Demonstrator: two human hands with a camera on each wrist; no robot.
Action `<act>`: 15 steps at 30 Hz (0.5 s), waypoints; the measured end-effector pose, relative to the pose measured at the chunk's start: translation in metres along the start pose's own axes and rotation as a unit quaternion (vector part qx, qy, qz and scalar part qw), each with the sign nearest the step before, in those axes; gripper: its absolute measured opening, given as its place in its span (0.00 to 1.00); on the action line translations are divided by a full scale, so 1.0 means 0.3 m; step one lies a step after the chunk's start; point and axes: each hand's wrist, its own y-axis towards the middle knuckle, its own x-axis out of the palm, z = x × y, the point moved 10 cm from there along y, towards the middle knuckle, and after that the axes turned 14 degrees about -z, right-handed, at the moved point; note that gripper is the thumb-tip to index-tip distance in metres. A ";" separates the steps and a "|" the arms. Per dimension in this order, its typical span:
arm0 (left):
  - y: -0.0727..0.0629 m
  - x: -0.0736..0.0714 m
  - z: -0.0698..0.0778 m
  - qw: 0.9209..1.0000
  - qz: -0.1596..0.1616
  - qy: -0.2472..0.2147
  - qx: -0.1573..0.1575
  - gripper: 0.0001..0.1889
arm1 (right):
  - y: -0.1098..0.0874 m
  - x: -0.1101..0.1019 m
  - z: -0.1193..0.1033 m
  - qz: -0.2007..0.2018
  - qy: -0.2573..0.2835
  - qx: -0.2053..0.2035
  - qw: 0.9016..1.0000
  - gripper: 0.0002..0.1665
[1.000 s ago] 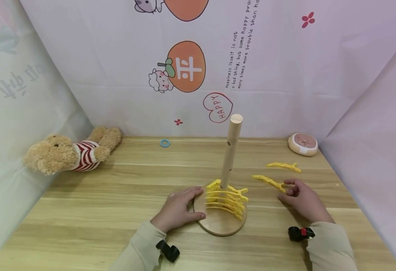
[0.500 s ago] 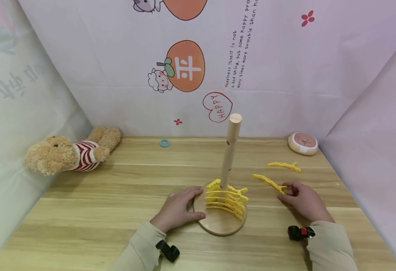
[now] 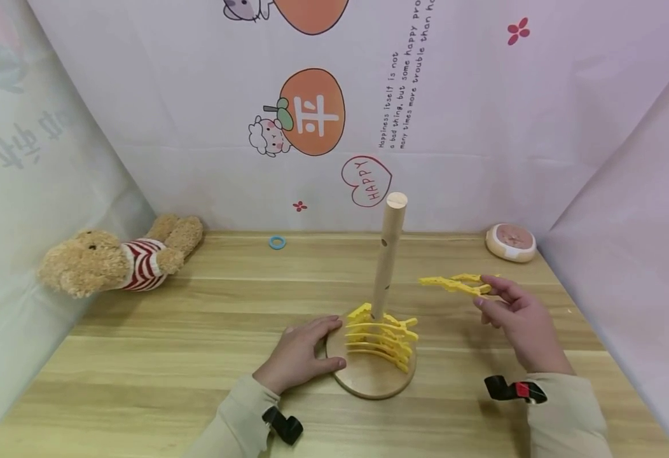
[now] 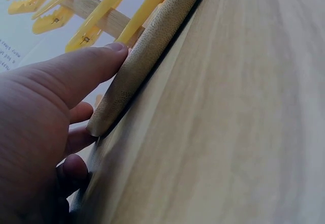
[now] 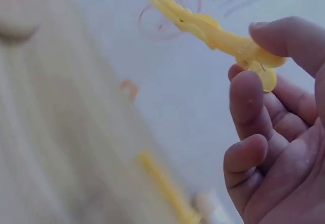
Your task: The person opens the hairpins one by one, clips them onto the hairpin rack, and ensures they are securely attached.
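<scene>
A round wooden base [image 3: 371, 381] with an upright wooden post [image 3: 388, 254] stands on the table. Several yellow alligator hair clips [image 3: 380, 346] are stacked low on the post, which passes between their arms in the left wrist view. My left hand [image 3: 300, 356] rests at the base's left edge, its thumb on the rim and its fingers spread along the side. To the right, my right hand [image 3: 520, 318] pinches another yellow alligator hair clip [image 5: 213, 36] by its handle end, raised off the table. Behind it, partly covered, lies a loose yellow clip [image 5: 165, 186].
A teddy bear [image 3: 123, 257] in a striped top lies at the left. A small blue ring [image 3: 277, 242] is near the back edge. At the back right sits a round cream-and-pink object [image 3: 512, 242]. Printed white cloth [image 3: 455, 159] hangs behind the table.
My right hand has picked the nearer loose clip up off the table, moving it up and slightly away from me. My left hand and the stand have stayed in place.
</scene>
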 end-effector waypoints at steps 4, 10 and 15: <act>-0.004 -0.003 0.003 1.000 0.004 0.000 0.002 0.38 | -0.027 0.003 -0.102 0.013 0.030 -0.036 0.999 0.22; -0.007 -0.004 0.008 1.000 0.001 -0.004 0.003 0.38 | -0.078 0.014 -0.238 0.022 0.112 -0.126 0.986 0.18; -0.005 -0.005 0.008 1.000 -0.001 -0.006 0.003 0.38 | -0.113 0.033 -0.331 0.005 0.163 -0.217 0.962 0.20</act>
